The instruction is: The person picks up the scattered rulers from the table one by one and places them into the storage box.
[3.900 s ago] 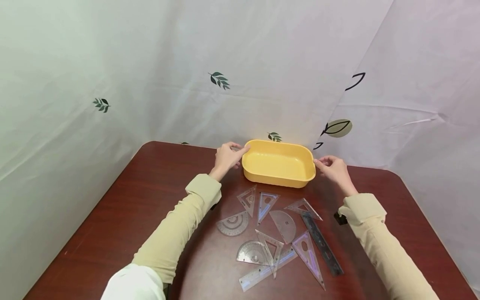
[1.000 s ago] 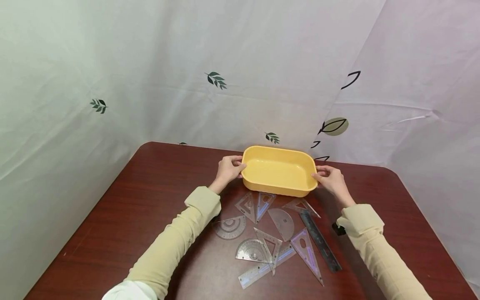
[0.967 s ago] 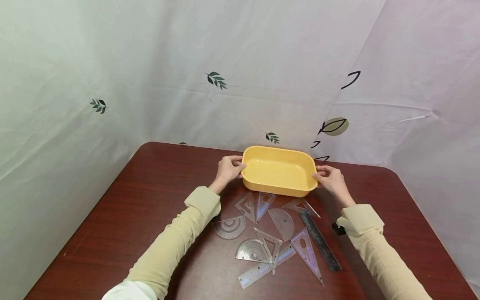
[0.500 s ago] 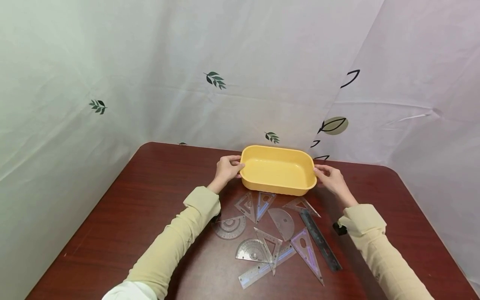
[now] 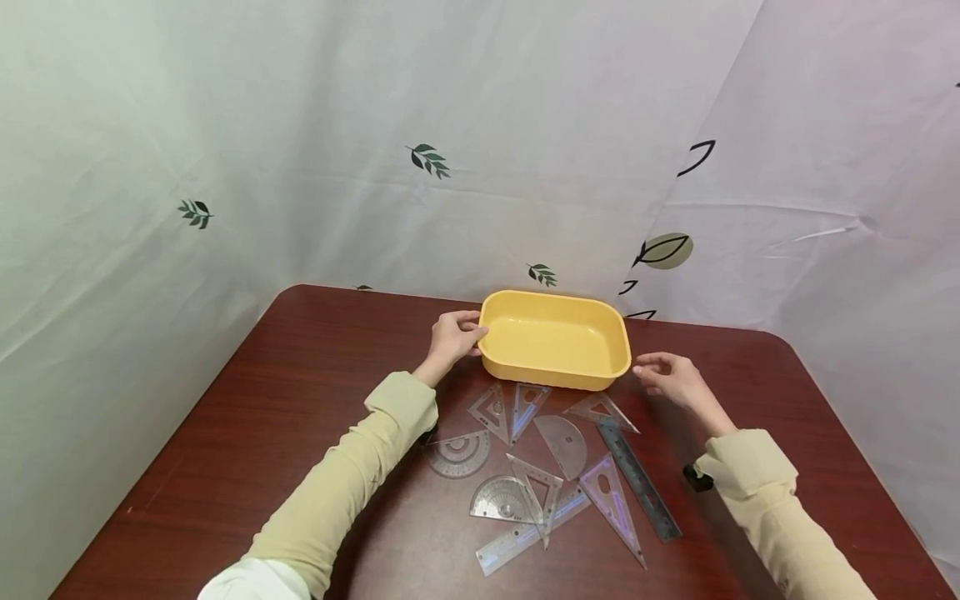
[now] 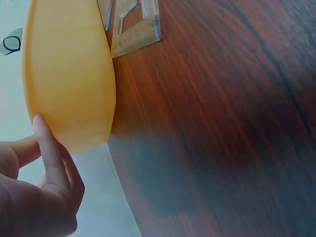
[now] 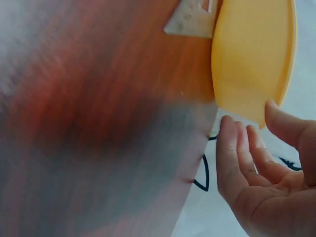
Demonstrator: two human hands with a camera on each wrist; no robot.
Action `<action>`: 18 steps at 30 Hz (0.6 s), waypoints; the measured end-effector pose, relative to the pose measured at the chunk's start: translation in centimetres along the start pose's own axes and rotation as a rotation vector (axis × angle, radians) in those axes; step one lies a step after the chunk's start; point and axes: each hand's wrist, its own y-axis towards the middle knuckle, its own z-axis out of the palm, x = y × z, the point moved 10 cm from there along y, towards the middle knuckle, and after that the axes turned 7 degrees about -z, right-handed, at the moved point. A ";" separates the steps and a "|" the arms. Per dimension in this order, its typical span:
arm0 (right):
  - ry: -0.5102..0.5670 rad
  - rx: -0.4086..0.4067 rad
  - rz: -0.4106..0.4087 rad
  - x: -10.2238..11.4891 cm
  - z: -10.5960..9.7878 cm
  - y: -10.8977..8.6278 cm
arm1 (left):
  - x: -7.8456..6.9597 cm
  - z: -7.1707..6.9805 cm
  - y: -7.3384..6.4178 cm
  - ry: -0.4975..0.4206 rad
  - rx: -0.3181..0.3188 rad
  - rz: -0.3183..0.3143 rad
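One yellow tray point(image 5: 555, 343) sits right of centre in the frame, its left rim pinched in my left hand point(image 5: 452, 337). Just off its right end, my right hand point(image 5: 670, 380) hovers, thumb and fingers loosely apart. Three clear set squares point(image 5: 498, 427) crowd the worktop point(image 5: 262, 400) just below the tray. Lower in the frame lie protractors point(image 5: 564, 448), two more set squares point(image 5: 617, 512), a clear ruler point(image 5: 506, 548) and a dark ruler point(image 5: 640, 481); a white, leaf-printed curtain point(image 5: 562, 125) fills the upper frame behind.

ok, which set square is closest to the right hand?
The set square off the tray's near right corner, meeting the dark ruler's far end. The other four lie farther left or nearer the person, all farther from the right hand.
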 end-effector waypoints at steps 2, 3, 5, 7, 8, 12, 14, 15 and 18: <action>-0.017 0.021 0.008 -0.2 0.6 -0.2 | 0.0 0.0 0.0 0.002 0.002 -0.001; -0.027 0.029 0.019 -0.3 0.9 -0.3 | 0.0 0.0 0.1 0.004 0.003 -0.002; -0.048 0.048 0.036 -0.5 1.6 -0.6 | 0.1 0.0 0.1 0.007 0.006 -0.005; -0.073 0.059 0.060 -0.7 2.1 -0.8 | 0.1 0.1 0.1 0.003 0.008 -0.007; -0.085 0.067 0.069 -0.7 2.3 -1.0 | 0.1 0.1 0.0 0.001 0.008 -0.006; -0.138 0.097 0.105 -0.5 3.0 -1.9 | 0.1 0.1 -0.1 -0.009 0.010 -0.003; -0.162 0.107 0.119 -0.4 3.3 -2.5 | 0.1 0.1 -0.1 -0.011 0.009 -0.001; -0.171 0.108 0.128 -0.4 3.3 -2.7 | 0.1 0.0 -0.1 -0.013 0.008 0.000; -0.178 0.103 0.160 -0.5 3.5 -3.5 | 0.0 -0.1 -0.1 -0.012 0.004 0.004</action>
